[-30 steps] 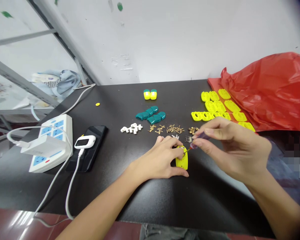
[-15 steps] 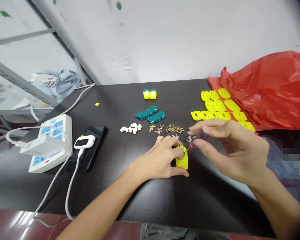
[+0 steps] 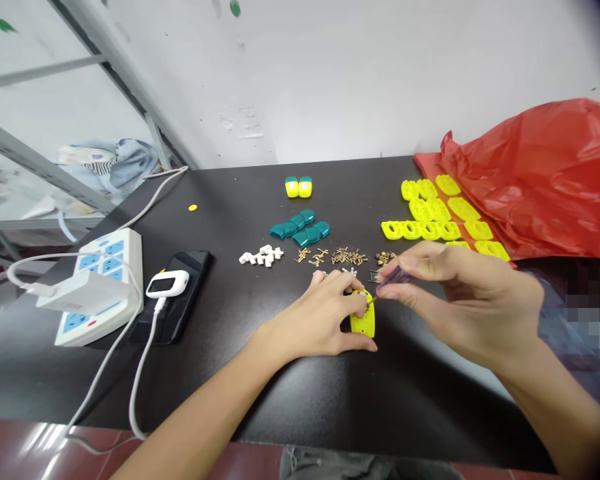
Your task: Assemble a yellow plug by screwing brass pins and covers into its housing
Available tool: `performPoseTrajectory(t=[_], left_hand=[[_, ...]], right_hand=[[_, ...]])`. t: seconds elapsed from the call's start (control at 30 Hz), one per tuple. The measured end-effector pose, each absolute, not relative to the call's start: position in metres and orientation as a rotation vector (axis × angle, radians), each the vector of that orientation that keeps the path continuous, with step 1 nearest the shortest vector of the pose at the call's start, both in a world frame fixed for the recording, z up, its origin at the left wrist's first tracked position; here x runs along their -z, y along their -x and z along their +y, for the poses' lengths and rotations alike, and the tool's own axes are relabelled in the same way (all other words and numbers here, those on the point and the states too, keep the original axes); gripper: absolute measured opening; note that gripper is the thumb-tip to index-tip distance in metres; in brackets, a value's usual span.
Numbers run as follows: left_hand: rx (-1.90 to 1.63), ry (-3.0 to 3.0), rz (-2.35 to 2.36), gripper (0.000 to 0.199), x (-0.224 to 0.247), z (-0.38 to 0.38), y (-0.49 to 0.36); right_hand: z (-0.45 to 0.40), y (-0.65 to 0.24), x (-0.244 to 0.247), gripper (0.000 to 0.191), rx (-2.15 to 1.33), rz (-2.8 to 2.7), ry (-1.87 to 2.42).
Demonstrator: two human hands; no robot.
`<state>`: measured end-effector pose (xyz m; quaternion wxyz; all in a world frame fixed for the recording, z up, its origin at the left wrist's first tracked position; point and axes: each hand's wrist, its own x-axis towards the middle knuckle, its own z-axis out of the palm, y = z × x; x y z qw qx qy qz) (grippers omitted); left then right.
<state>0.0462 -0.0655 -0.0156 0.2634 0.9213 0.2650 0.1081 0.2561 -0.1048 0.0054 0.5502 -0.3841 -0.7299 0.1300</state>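
A yellow plastic shell (image 3: 364, 325) lies on the dark table, its inside facing up. My left hand (image 3: 330, 313) is closed round it, thumb at the near edge and fingers over the far side. In my right hand (image 3: 445, 293) is a screwdriver (image 3: 397, 277) with a translucent purple handle, pinched between thumb and fingers. Its thin shaft slants down to the left into the shell, where a left fingertip partly hides the tip. Beyond the hands lie a pile of small brass-coloured screws (image 3: 349, 257), white plastic parts (image 3: 263, 256) and dark pins (image 3: 375, 275).
Teal covers (image 3: 300, 228) and two yellow-and-teal assembled pieces (image 3: 299, 187) sit farther back. More yellow shells (image 3: 423, 231) line the right, beside a red plastic bag (image 3: 540, 180). A power strip (image 3: 130, 267), a phone (image 3: 193, 293) and white cables occupy the left.
My right hand's fingers have shifted on the screwdriver handle, uncovering small brass pieces behind them. My left hand stays on the yellow shell. The view has shifted slightly.
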Motion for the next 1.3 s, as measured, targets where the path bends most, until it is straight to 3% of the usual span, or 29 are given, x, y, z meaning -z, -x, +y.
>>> performPoseTrajectory(t=[0.7, 0.93, 1.03, 1.3], left_hand=[[-0.408, -2.431, 1.073, 0.046, 0.025, -0.091, -0.065], [-0.36, -2.413, 0.807, 0.041, 0.02, -0.072, -0.05], [-0.336, -2.416, 0.765, 0.04, 0.018, -0.068, -0.047], [-0.346, -2.41, 0.836, 0.041, 0.02, -0.075, -0.053]], right_hand=[[-0.104, -0.252, -0.002, 0.023, -0.143, -1.66, 1.005], [-0.109, -0.255, -0.001, 0.038, -0.546, -1.692, 0.915], [-0.11, -0.26, -0.001, 0.033, -0.606, -1.687, 0.933], [-0.11, -0.259, -0.01, 0.024, -0.352, -1.753, 1.009]])
